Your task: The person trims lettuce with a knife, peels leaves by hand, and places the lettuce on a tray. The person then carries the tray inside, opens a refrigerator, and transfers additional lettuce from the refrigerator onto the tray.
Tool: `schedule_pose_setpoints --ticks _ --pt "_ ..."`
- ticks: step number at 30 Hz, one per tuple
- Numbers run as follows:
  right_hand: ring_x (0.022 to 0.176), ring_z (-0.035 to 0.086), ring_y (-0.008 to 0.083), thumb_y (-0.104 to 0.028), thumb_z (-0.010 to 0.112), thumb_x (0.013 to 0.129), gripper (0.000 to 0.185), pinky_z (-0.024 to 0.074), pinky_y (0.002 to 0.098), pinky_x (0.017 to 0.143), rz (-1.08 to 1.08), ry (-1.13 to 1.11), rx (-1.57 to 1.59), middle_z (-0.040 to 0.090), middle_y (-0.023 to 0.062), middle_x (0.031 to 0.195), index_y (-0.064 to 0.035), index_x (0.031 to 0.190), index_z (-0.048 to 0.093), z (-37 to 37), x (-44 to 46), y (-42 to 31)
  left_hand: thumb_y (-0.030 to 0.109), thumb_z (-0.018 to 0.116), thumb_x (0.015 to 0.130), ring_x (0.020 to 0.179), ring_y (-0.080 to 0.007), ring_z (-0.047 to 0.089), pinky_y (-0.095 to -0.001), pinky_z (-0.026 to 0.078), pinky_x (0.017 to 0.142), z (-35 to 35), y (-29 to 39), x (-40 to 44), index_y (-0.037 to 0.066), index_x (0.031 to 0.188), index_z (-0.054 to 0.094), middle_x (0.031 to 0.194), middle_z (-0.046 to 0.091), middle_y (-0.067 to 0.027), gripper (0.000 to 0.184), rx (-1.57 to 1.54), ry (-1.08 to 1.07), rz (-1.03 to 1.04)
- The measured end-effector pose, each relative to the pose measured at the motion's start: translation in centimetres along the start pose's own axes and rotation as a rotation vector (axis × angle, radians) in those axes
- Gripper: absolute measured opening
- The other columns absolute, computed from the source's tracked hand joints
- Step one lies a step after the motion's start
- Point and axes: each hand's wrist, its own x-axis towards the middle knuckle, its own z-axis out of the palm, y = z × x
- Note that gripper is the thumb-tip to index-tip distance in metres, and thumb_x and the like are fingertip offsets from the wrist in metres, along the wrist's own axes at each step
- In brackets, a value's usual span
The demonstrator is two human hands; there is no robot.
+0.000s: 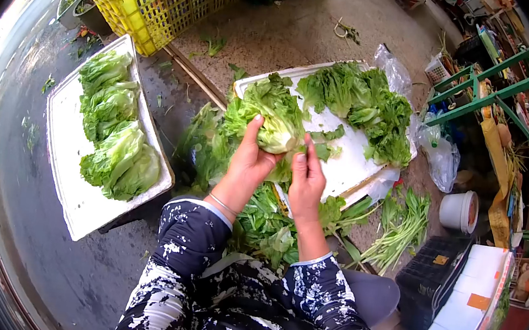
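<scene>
My left hand (248,163) is wrapped round the base of a green lettuce head (273,117), its thumb lying along the leaves. Just right of the stem end, my right hand (307,179) is closed, fingers pressed together near a small piece of leaf; what it grips is too small to make out. Beneath and beyond the lettuce is a white foam board (349,165) with more leafy heads (375,109) along its far and right sides. On the left, a white foam tray (69,162) bears several lettuce heads (127,166) in a row.
Loose leaves (264,220) lie close below my hands. Long-stemmed greens (401,226) are on the floor at right, near a white bucket (459,210), black crate (432,275) and plastic bag (440,160). A yellow crate (158,6) stands upper left, a green metal rack (501,94) at right.
</scene>
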Motion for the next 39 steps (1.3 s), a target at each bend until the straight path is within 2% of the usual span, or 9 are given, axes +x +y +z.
schedule_pose_setpoints --ticks 6,13,17,20,23,25,28,32,39 --pt "0.075 0.060 0.0196 -0.032 0.052 0.086 0.057 0.0459 0.0287 0.066 -0.056 -0.123 -0.252 0.061 0.0114 0.085 -0.0009 0.130 0.034 1.3 -0.6 0.5 0.026 0.062 0.078 0.093 -0.0299 0.054 -0.0472 0.044 0.085 0.6 0.9 -1.0 0.005 0.107 0.047 0.102 0.056 -0.0124 0.039 -0.049 -0.037 -0.060" --pt "0.081 0.060 0.0191 -0.021 0.054 0.085 0.045 0.0460 0.0271 0.070 -0.178 -0.083 -0.214 0.061 0.0141 0.092 -0.0017 0.124 0.043 1.7 0.3 0.9 0.024 0.062 0.079 0.092 -0.0258 0.055 -0.0384 0.046 0.083 0.3 1.2 -0.8 0.004 0.103 0.050 0.100 0.057 -0.0104 0.034 -0.049 0.007 -0.011" --pt "0.092 0.056 0.0171 -0.012 0.052 0.086 0.032 0.0438 0.0263 0.078 -0.141 -0.097 -0.094 0.060 0.0130 0.102 -0.0017 0.117 0.052 1.4 0.8 1.1 0.027 0.060 0.080 0.094 -0.0250 0.055 -0.0422 0.045 0.083 0.1 1.9 -1.0 0.007 0.107 0.049 0.101 0.057 -0.0089 0.035 0.023 -0.011 -0.046" --pt "0.053 0.042 0.0019 -0.017 0.048 0.090 0.032 0.0341 0.0139 0.047 0.355 -0.203 0.485 0.051 -0.0039 0.068 -0.0043 0.119 0.050 0.7 0.9 0.9 0.027 0.062 0.078 0.094 -0.0250 0.055 -0.0437 0.043 0.085 0.2 2.7 -1.2 0.009 0.109 0.048 0.104 0.056 -0.0087 0.038 0.034 0.016 -0.013" --pt "0.046 0.024 -0.0010 -0.019 0.046 0.090 0.032 0.0203 0.0138 0.040 0.424 0.009 0.666 0.039 -0.0079 0.060 -0.0038 0.118 0.050 1.4 1.8 0.1 0.026 0.063 0.077 0.096 -0.0253 0.054 -0.0441 0.043 0.086 0.2 3.8 -1.5 0.008 0.112 0.046 0.107 0.055 -0.0091 0.042 0.075 0.016 0.021" --pt "0.051 0.032 0.0001 -0.020 0.055 0.086 0.034 0.0263 0.0137 0.044 0.412 -0.019 0.598 0.044 -0.0066 0.064 -0.0035 0.116 0.051 1.6 2.2 -0.3 0.023 0.063 0.078 0.097 -0.0245 0.054 -0.0430 0.044 0.085 -0.1 4.1 -1.3 0.006 0.114 0.045 0.109 0.053 -0.0094 0.044 0.226 -0.028 0.167" --pt "0.065 0.049 0.0055 -0.018 0.069 0.075 0.034 0.0411 0.0185 0.065 0.090 -0.135 0.020 0.056 -0.0022 0.077 0.0013 0.101 0.058 2.7 2.7 0.1 0.008 0.065 0.075 0.095 -0.0198 0.054 -0.0387 0.049 0.078 0.1 4.4 -1.6 0.007 0.114 0.039 0.106 0.052 -0.0080 0.047 0.281 -0.083 0.321" --pt "0.066 0.050 0.0043 -0.013 0.068 0.075 0.024 0.0419 0.0186 0.062 0.135 -0.113 0.044 0.058 -0.0008 0.075 0.0034 0.091 0.061 3.2 2.6 0.3 0.007 0.064 0.076 0.097 -0.0195 0.052 -0.0350 0.048 0.081 -0.1 4.5 -1.6 0.008 0.118 0.034 0.109 0.049 -0.0069 0.052 0.341 -0.153 0.527" --pt "0.062 0.049 0.0032 -0.002 0.064 0.075 0.010 0.0415 0.0167 0.059 0.105 0.006 0.021 0.057 -0.0013 0.073 0.0022 0.084 0.060 5.2 2.1 0.8 0.010 0.066 0.076 0.097 -0.0208 0.053 -0.0381 0.047 0.082 -0.4 4.9 -1.8 0.009 0.118 0.035 0.108 0.050 -0.0071 0.052 0.190 -0.097 0.445"
